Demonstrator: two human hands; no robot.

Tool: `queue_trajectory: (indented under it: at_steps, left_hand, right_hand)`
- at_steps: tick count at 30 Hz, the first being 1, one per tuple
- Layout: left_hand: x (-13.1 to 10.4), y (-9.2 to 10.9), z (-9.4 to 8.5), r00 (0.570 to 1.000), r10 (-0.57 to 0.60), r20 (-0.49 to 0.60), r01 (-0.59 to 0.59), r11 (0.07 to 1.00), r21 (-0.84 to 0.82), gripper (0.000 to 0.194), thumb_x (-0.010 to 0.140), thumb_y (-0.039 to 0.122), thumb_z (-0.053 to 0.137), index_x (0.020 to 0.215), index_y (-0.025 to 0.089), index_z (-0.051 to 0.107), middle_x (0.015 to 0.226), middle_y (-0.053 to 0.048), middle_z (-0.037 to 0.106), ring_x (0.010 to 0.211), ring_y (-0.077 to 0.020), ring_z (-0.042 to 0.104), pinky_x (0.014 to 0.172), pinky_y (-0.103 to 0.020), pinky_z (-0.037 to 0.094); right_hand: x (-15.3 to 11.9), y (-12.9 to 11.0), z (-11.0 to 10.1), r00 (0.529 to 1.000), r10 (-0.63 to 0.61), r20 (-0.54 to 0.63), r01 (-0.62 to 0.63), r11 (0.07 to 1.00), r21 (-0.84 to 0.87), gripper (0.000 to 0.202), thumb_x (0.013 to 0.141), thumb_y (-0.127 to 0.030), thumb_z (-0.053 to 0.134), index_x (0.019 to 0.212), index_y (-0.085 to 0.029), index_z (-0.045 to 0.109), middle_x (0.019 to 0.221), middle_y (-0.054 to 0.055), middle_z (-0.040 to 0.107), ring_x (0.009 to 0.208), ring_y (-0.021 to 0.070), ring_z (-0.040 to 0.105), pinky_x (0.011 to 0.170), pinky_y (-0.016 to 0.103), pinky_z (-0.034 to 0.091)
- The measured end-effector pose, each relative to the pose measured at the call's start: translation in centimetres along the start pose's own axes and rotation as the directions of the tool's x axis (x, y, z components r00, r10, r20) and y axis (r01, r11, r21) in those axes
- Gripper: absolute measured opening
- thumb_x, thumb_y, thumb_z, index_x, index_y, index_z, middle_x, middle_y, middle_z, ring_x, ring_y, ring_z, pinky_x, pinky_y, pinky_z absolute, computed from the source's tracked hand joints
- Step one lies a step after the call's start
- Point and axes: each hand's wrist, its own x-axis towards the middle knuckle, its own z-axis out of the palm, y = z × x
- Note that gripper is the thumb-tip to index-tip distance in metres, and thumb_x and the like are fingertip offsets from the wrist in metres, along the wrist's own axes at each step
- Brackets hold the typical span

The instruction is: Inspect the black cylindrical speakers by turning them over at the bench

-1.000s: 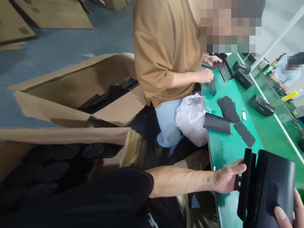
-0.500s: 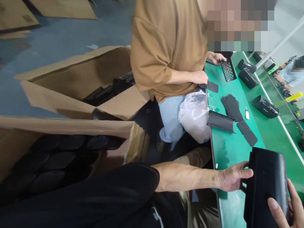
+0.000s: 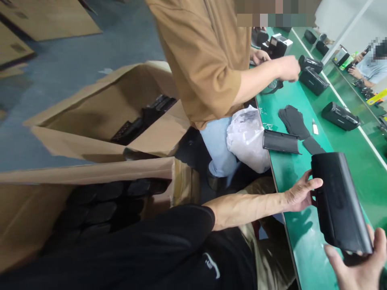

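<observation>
A curved black plastic housing (image 3: 340,201) is held above the green table (image 3: 302,237) at the lower right. My left hand (image 3: 302,193) grips its left edge, thumb on the face and the other fingers partly hidden behind. At its lower end my right hand (image 3: 359,257) holds the rim between thumb and fingers. Farther along the table edge lies a black curved cover (image 3: 281,141). Beside it are a stack of dark flat pads (image 3: 292,120), a single pad (image 3: 313,145) and a small white bottle (image 3: 315,127).
A person in a brown shirt (image 3: 199,52) works close by on the left, a white plastic bag (image 3: 246,137) hanging near them. Open cartons (image 3: 75,149) (image 3: 151,165) with black parts stand left. Black speakers (image 3: 340,116) line the table; another person (image 3: 373,66) sits across.
Both my hands have turned and raised the black housing slightly, and my right hand has shifted to its lower end. The neighbouring person's arm now reaches forward; the perforated panel has left their raised hand.
</observation>
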Motion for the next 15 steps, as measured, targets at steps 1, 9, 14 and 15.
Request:
queue_trajectory:
  at_steps: [1,9,14,15]
  left_hand:
    - [0.1,-0.1,-0.1,1.000,-0.010,-0.030,0.010,1.000,0.017,0.088,0.064,0.062,0.101,0.135,0.032,0.059,0.115,-0.003,0.070,0.088,-0.0179,0.070,0.074,-0.032,0.058]
    - [1.4,4.5,-0.9,0.997,-0.070,0.025,0.057,0.930,0.363,0.107,0.055,0.064,0.105,0.147,0.033,0.058,0.145,-0.012,0.068,0.125,-0.0328,0.070,0.101,-0.051,0.060]
    - [3.4,11.9,0.7,0.891,-0.105,0.441,-0.301,0.592,0.748,0.114,0.062,0.046,0.105,0.164,0.033,0.055,0.177,-0.005,0.046,0.173,-0.0337,0.028,0.141,-0.047,0.023]
    - [3.6,12.8,1.1,0.855,-0.155,0.495,-0.344,0.546,0.764,0.110,0.066,0.046,0.104,0.164,0.032,0.056,0.178,-0.004,0.046,0.173,-0.0327,0.029,0.142,-0.044,0.022]
  right_hand:
    - [-0.7,0.4,1.1,0.997,-0.003,-0.076,0.002,1.000,-0.022,0.146,0.068,-0.074,0.097,0.177,-0.013,0.021,0.175,0.033,0.026,0.160,0.0578,0.030,0.129,0.083,0.022]
    - [-1.8,-0.1,1.3,0.965,0.176,-0.195,-0.157,0.982,0.109,0.135,0.066,-0.073,0.099,0.171,-0.014,0.039,0.169,0.030,0.037,0.151,0.0584,0.041,0.125,0.080,0.031]
    - [-2.4,-0.7,-1.1,0.983,0.155,-0.095,-0.148,0.986,0.076,0.132,0.067,-0.076,0.096,0.171,-0.016,0.040,0.164,0.027,0.044,0.147,0.0577,0.044,0.121,0.081,0.032]
    - [-2.3,-0.5,-1.3,0.987,0.134,-0.089,-0.128,0.989,0.074,0.129,0.068,-0.074,0.096,0.171,-0.018,0.041,0.163,0.025,0.046,0.147,0.0562,0.045,0.120,0.080,0.035]
